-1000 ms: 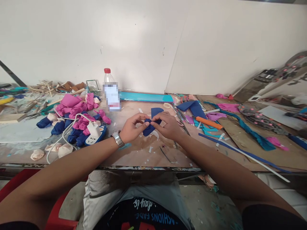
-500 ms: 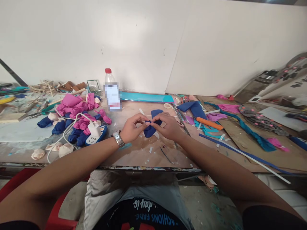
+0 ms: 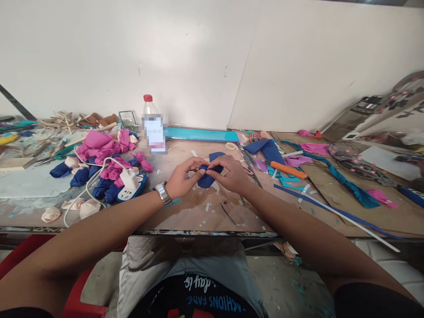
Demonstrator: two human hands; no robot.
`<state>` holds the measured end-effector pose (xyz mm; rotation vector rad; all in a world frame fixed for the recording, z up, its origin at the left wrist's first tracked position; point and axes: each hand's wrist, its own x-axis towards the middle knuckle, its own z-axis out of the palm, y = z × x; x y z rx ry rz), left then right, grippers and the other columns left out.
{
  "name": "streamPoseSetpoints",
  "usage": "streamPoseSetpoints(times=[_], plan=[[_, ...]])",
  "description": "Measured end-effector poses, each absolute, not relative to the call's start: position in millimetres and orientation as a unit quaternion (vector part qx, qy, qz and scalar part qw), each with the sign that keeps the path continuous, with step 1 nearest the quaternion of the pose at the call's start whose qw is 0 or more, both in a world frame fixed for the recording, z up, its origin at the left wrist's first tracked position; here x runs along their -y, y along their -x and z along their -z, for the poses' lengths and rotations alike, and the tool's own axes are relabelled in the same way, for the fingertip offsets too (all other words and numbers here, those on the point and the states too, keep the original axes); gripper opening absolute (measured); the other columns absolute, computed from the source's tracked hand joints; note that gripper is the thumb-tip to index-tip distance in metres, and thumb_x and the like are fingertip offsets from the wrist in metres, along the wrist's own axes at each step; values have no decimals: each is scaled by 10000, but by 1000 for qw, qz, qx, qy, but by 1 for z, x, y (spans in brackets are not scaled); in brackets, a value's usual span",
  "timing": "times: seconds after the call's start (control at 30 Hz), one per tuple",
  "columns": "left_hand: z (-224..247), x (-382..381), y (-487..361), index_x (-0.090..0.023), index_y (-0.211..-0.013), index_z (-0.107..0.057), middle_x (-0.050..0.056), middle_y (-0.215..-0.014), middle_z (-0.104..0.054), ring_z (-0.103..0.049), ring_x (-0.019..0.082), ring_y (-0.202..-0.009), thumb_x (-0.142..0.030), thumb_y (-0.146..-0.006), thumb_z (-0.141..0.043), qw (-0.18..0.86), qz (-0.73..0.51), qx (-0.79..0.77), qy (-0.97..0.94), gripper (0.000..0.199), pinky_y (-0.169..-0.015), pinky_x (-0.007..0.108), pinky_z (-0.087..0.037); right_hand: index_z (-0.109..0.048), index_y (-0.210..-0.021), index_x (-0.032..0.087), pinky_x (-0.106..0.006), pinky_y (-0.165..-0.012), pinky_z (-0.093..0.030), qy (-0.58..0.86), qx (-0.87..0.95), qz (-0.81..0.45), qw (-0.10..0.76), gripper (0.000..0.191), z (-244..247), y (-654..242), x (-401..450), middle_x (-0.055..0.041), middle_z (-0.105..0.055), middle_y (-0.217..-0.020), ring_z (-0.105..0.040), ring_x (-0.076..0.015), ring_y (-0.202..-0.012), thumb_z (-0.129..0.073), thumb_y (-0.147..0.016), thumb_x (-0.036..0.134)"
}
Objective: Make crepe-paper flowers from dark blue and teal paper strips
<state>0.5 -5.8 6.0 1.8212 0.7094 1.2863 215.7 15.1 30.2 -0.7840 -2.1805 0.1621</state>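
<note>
Left hand (image 3: 181, 177) and right hand (image 3: 230, 174) pinch a dark-blue, thin fabric strip (image 3: 206, 181), its half-hidden middle apparently more crumpled than before; gathering advances.

Scuffed white wall (image 3: 188, 62), stained worktable (image 3: 183, 218), grey floor (image 3: 278, 282), red seat (image 3: 84, 307) at lower left

left hand (image 3: 180, 179) + right hand (image 3: 230, 175) are hiding middle of blue piece (image 3: 206, 181) | pixelated block (image 3: 155, 134) is masking lower bottle (image 3: 150, 108) | picture edges are cropping red seat (image 3: 80, 297), black shirt (image 3: 215, 290)
</note>
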Motion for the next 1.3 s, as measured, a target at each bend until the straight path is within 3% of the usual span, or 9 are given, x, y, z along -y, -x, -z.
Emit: streamPoseSetpoints(times=[0.33, 0.53, 0.73, 1.17, 1.3], plan=[[1, 2, 0, -216, -1173, -503, 103, -1189, -743, -699, 181, -1053, -443, -1006, -597, 449, -498, -259, -695, 297, -920, 329, -509, -689, -921, 232, -430, -888, -482, 297, 860, -51, 412, 170, -29, -215, -17, -57, -790, -933, -719, -245, -905, -665, -957, 397], [-2, 2, -1, -202, -1131, -605, 117, -1231, -706, -661, 211, -1138, -436, -994, -611, 406, -505, -279, -709, 271, -944, 348, -506, -675, -920, 235, -420, -870, -475, 294, 863, -49, 408, 180, -29, -215, -17, -55, -777, -911, -709, -240, -887, -646, -969, 406], [-1, 0, -1, -196, -1075, -689, 84, -1101, -722, -660, 189, -1002, -401, -921, -721, 353, -529, -312, -706, 258, -903, 339, -520, -664, -899, 233, -407, -854, -463, 296, 862, -47, 408, 162, -30, -215, -15, -45, -758, -866, -689, -228, -843, -647, -966, 380], [-3, 2, -2, -188, -1094, -644, 77, -1090, -691, -655, 161, -930, -393, -918, -722, 397, -538, -305, -678, 281, -847, 307, -515, -662, -884, 232, -393, -851, -476, 297, 860, -58, 411, 177, -32, -213, -12, -38, -748, -862, -682, -218, -841, -665, -961, 391], [-4, 2, -2, -212, -1178, -551, 56, -1011, -693, -666, 162, -917, -437, -898, -744, 445, -532, -279, -664, 408, -825, 295, -510, -677, -1055, 238, -383, -857, -493, 314, 856, -83, 402, 208, -34, -213, -10, -36, -735, -906, -682, -214, -846, -680, -950, 417]])
